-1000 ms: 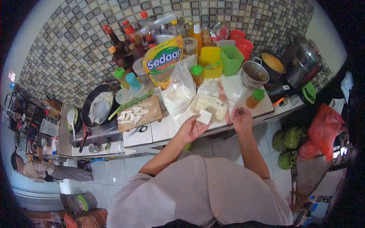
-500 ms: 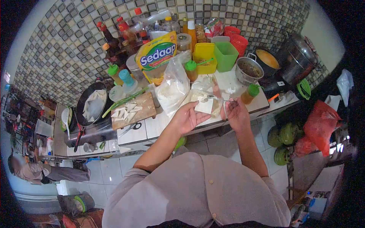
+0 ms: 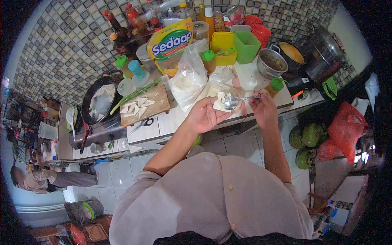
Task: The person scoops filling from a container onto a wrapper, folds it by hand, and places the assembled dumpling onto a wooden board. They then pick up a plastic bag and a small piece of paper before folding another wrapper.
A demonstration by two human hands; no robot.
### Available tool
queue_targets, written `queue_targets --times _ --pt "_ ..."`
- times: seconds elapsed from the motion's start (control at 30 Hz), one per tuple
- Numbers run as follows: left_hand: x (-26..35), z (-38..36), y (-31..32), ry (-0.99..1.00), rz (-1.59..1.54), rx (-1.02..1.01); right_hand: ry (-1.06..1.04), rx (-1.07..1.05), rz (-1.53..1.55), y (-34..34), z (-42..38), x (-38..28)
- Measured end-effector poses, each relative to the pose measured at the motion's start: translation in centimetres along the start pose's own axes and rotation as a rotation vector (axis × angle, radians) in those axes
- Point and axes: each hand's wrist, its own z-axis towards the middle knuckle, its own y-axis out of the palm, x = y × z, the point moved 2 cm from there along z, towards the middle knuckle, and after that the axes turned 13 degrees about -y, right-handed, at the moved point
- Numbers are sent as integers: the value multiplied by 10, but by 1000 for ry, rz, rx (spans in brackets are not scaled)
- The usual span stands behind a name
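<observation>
In the head view my left hand [image 3: 205, 116] is closed on a pale square wrapper [image 3: 219, 107], pinching its left side between thumb and fingers. My right hand [image 3: 264, 109] grips the handle of a metal spoon [image 3: 232, 102]. The spoon's bowl lies over the wrapper; any filling under it is hard to make out. Just behind the hands sits a clear plastic bag of white powder [image 3: 185, 83]. To the left, a wooden board [image 3: 158, 107] carries several folded pale triangles [image 3: 136, 108] and long green scallions [image 3: 132, 98]. Scissors [image 3: 146, 123] lie before the board.
A black wok [image 3: 85, 112] with pale pieces inside stands on the stove at left. Behind are a Sedaap pouch [image 3: 171, 45], bottles and a yellow tub [image 3: 223, 45]. A metal pot [image 3: 269, 71] stands at right. Another person [image 3: 53, 179] is far left.
The spoon's bowl has turned and come down over the wrapper, and my right hand has shifted slightly up and right. My left hand still holds the wrapper. The view has moved a little.
</observation>
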Motion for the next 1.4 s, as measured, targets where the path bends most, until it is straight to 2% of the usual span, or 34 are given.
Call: queue_targets --times 0.23,0.5,0.53,0.6,0.67,0.77,0.83,0.9,0.97,1.03,1.1,1.13,1.2,1.23,1.3,1.4 --pt "-7 5 -20 -21 -9 37 17 31 3 -12 -5 0" --pt "-10 2 -37 -36 41 67 -30 176 -46 -23 -4 -4" --pt "-9 0 -40 -14 16 95 -27 170 -46 -27 -1 -5" --pt "-6 -4 -43 10 -10 123 -112 286 -19 -35 5 -8" --pt "2 -9 -45 77 122 191 -116 270 -15 -30 10 -7" --pt "12 -12 -48 34 176 304 -157 263 -69 -18 11 5" --pt "18 -14 -47 9 206 294 -197 267 -127 -29 14 20" --pt "23 -14 -46 -16 236 285 -121 251 -223 -58 19 51" --pt "26 -13 -47 -79 360 213 -37 265 -210 -60 21 70" --pt "27 -13 -39 -60 383 268 49 276 -197 -42 17 80" --pt "31 -16 -30 -33 408 319 -157 163 -532 -15 18 71" --pt "33 -19 -27 -32 409 314 -157 158 -529 -12 19 69" --pt "37 -24 -23 -31 412 312 -226 -202 -806 -1 17 63" --pt "38 -25 -22 -23 413 295 -226 -201 -803 11 14 53" --pt "39 -26 -22 -20 414 277 -195 -650 -1004 37 2 41" --pt "37 -23 -23 -4 420 239 -96 -585 -898 47 -9 47"
